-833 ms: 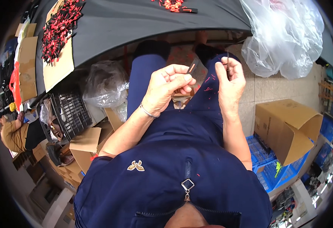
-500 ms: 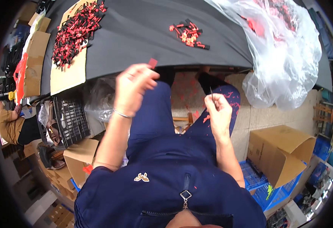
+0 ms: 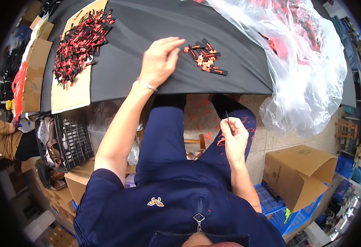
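Note:
My left hand [image 3: 160, 61] reaches over the dark-covered table, thumb apart from the fingers, and nothing shows in it. Its fingertips are just left of a small heap of black-and-red fabric strips [image 3: 207, 57]. Above my right thigh, the fingers of my right hand [image 3: 235, 138] pinch a thin dark pointed tool [image 3: 228, 119], most of it hidden in the grip. Red scraps [image 3: 221, 142] lie on the trouser leg by that hand. A larger heap of the same strips [image 3: 81, 45] rests on a cardboard sheet [image 3: 71, 96] at the table's left.
A clear plastic bag [image 3: 300, 90] with red and black pieces hangs over the table's right edge. Below it, a cardboard box [image 3: 298, 175] sits on a blue crate [image 3: 287, 216]. At left are a black crate [image 3: 73, 138] and another person [image 3: 7, 136]. Red scraps litter the floor.
My left hand has moved forward over the table towards the small heap. The black-and-red strip it held no longer shows in its fingers. My right hand still grips the tool, slightly lower in view.

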### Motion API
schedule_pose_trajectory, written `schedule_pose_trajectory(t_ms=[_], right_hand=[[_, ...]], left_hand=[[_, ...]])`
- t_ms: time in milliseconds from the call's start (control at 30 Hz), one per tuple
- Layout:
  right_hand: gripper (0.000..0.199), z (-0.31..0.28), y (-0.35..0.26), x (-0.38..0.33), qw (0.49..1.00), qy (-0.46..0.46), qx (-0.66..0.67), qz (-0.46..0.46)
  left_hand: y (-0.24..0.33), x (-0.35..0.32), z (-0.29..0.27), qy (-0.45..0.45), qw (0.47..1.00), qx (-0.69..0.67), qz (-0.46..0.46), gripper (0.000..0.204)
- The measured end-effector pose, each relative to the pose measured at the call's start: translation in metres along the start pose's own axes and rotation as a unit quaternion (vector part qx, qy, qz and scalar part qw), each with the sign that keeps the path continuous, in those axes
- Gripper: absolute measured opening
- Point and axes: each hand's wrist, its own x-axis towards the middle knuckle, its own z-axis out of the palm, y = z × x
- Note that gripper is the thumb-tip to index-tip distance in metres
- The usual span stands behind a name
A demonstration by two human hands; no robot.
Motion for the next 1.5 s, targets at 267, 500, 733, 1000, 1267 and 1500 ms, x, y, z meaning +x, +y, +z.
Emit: schedule_pose_trajectory(t_ms=[267, 500, 733, 1000, 1267, 1500], right_hand=[[0.007, -0.008, 0.01, 0.003, 1.0, 0.022, -0.01, -0.014], [0.007, -0.011, 0.004, 0.002, 0.999, 0.024, -0.013, -0.021], [0.008, -0.015, 0.001, 0.005, 0.998, 0.034, -0.016, -0.059], [0.007, -0.019, 0.006, 0.002, 0.997, 0.05, -0.017, -0.051], [0.014, -0.027, 0.004, 0.0, 0.998, 0.047, 0.004, -0.046], [0.035, -0.013, -0.031, -0.019, 0.981, 0.08, -0.042, -0.173]], left_hand=[[-0.006, 0.008, 0.017, -0.062, 0.996, 0.046, 0.041, 0.017], [-0.001, 0.01, 0.014, -0.024, 0.997, 0.057, 0.052, 0.01], [0.008, 0.014, 0.012, -0.037, 0.992, 0.113, -0.044, 0.012], [0.017, 0.014, 0.014, -0.052, 0.991, 0.097, -0.074, 0.014], [0.053, 0.015, 0.001, -0.067, 0.963, -0.094, -0.242, 0.015], [0.108, -0.034, -0.01, -0.175, 0.789, -0.433, -0.399, 0.014]])
